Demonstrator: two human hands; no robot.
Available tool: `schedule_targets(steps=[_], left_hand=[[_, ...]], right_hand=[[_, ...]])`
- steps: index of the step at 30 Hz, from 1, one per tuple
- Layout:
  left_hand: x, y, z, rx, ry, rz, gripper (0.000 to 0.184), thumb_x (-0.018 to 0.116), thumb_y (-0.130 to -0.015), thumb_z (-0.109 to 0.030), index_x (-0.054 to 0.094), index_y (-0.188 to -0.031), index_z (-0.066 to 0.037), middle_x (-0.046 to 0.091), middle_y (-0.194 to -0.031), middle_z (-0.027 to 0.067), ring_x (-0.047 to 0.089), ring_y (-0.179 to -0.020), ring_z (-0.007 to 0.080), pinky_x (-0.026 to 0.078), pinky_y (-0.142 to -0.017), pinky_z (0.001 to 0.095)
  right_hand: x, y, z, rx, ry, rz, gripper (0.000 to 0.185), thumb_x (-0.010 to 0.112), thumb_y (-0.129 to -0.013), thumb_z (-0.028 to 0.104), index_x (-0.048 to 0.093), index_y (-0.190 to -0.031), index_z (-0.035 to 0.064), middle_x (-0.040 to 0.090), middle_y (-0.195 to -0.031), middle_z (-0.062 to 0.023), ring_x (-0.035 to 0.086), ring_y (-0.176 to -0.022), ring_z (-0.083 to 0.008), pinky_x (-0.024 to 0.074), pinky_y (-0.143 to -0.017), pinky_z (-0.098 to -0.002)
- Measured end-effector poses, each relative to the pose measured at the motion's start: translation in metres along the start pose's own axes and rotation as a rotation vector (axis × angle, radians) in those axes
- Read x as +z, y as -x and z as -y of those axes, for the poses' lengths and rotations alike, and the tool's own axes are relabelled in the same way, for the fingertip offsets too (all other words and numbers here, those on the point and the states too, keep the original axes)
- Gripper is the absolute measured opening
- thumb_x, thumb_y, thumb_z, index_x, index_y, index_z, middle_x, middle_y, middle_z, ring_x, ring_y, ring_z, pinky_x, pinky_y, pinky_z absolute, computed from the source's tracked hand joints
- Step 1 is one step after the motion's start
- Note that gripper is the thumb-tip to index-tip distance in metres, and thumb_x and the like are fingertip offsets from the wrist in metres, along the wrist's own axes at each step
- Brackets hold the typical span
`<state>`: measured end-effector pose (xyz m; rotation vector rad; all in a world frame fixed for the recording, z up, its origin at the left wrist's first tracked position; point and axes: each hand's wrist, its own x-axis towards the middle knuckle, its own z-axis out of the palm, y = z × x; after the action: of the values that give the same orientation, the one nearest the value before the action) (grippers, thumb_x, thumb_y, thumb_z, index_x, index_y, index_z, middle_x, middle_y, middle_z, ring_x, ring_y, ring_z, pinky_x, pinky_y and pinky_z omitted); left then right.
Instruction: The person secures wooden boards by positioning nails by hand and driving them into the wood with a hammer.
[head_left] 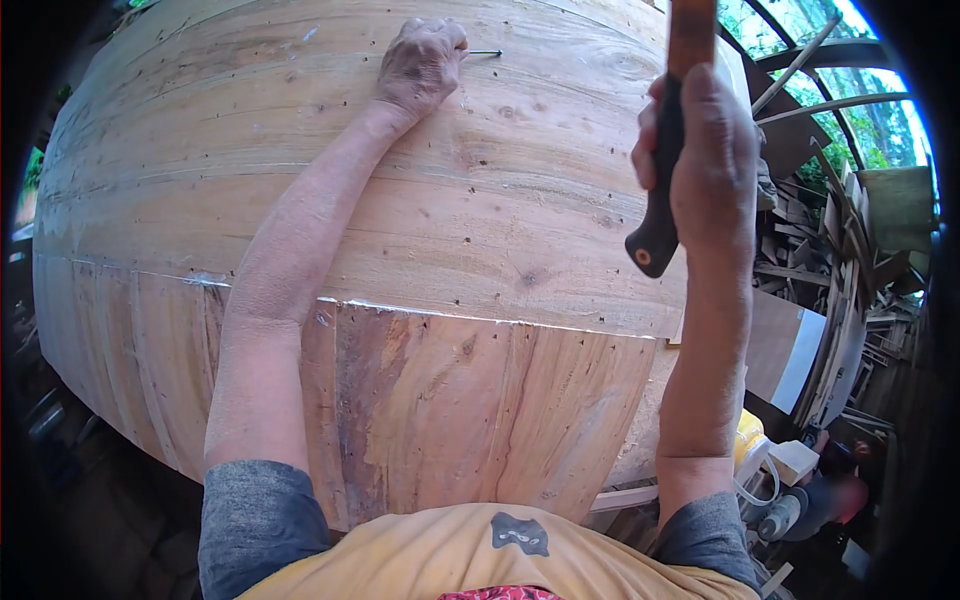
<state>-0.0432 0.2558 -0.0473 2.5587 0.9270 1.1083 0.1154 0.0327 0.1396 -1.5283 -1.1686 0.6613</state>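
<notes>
My left hand (424, 62) is closed in a pinch near the far part of a broad wooden panel (400, 240). From its fingers a thin metal nail (485, 52) sticks out to the right, just over the boards. My right hand (712, 150) is wrapped round the black grip of a hammer (661, 215), raised at the right above the panel. The hammer's brown shaft runs up out of the view, so its head is hidden. Rows of small dark nail spots dot the boards around my hands.
Shorter boards (440, 400) join the panel's near side along a whitish seam. Scrap timber (800, 230) is piled at the right. A yellow container (748, 437) and a partly visible person (825, 500) are at the lower right.
</notes>
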Motion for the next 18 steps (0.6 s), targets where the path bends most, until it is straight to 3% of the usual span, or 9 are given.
schedule_targets(steps=[5,12,18], left_hand=[[-0.002,0.001,-0.005,-0.043,-0.043,-0.009,0.004,0.071,-0.089,-0.014,0.071,-0.091,-0.011,0.071,-0.094,0.0077,0.064,-0.096,0.0303,0.051,-0.091,0.0405],[0.003,0.001,0.003,-0.043,0.042,-0.019,0.007,0.072,-0.09,-0.018,0.071,-0.092,-0.011,0.071,-0.094,0.0075,0.065,-0.095,0.03,0.052,-0.091,0.0408],[0.004,0.0,0.0,-0.059,-0.002,0.025,0.008,0.071,-0.09,-0.018,0.071,-0.092,-0.01,0.071,-0.092,0.0075,0.065,-0.095,0.0293,0.052,-0.09,0.0413]], right_hand=[[0.007,0.013,-0.014,0.1,0.15,0.032,0.051,0.043,-0.11,0.052,0.056,-0.094,0.0055,0.059,-0.071,-0.0016,0.056,-0.054,-0.0074,0.0443,-0.048,-0.0247],[0.015,0.008,0.004,-0.111,0.083,-0.028,0.048,0.043,-0.111,0.049,0.057,-0.097,0.0058,0.057,-0.071,0.0,0.054,-0.055,-0.0056,0.0432,-0.049,-0.022],[0.019,0.01,0.0,-0.086,0.069,0.025,0.047,0.042,-0.111,0.048,0.057,-0.099,0.0049,0.057,-0.071,-0.0005,0.054,-0.055,-0.006,0.0432,-0.049,-0.0225]])
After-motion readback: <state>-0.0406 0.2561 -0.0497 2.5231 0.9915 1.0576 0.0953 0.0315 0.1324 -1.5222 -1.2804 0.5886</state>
